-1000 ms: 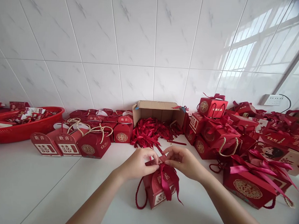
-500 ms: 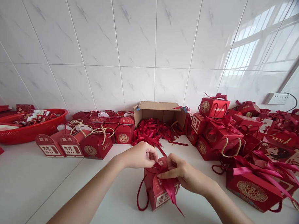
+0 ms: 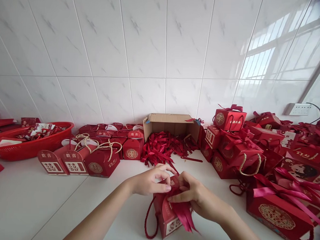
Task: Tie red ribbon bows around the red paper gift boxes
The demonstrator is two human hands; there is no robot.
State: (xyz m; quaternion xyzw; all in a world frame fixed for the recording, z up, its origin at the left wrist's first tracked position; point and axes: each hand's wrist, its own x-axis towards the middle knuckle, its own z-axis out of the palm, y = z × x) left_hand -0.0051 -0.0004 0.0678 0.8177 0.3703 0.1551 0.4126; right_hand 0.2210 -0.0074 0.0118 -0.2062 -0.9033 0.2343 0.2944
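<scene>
A small red gift box (image 3: pixel 162 211) with a dark red rope handle (image 3: pixel 146 222) stands on the white table in front of me. Across its lid lies a crimson satin ribbon (image 3: pixel 182 212), its tails hanging down the front right side. My left hand (image 3: pixel 153 180) reaches over the lid from the left, thumb and fingers closed on the ribbon near its middle. From the right, my right hand (image 3: pixel 195 194) pinches the gathered ribbon against the box top. Fingers partly hide where the ribbon crosses.
An open cardboard carton (image 3: pixel 171 118) spills a heap of ribbons (image 3: pixel 159 144) behind the box. Several red boxes (image 3: pixel 103 166) with cord handles line up at left, near a red basket (image 3: pixel 57 135) of packets. Ribboned boxes (image 3: pixel 272 204) pile up at right.
My left thumb and fingers have shifted over the lid, closer to the right hand. More ribbon now hangs bunched below the right hand. The whole view has tipped slightly upward.
</scene>
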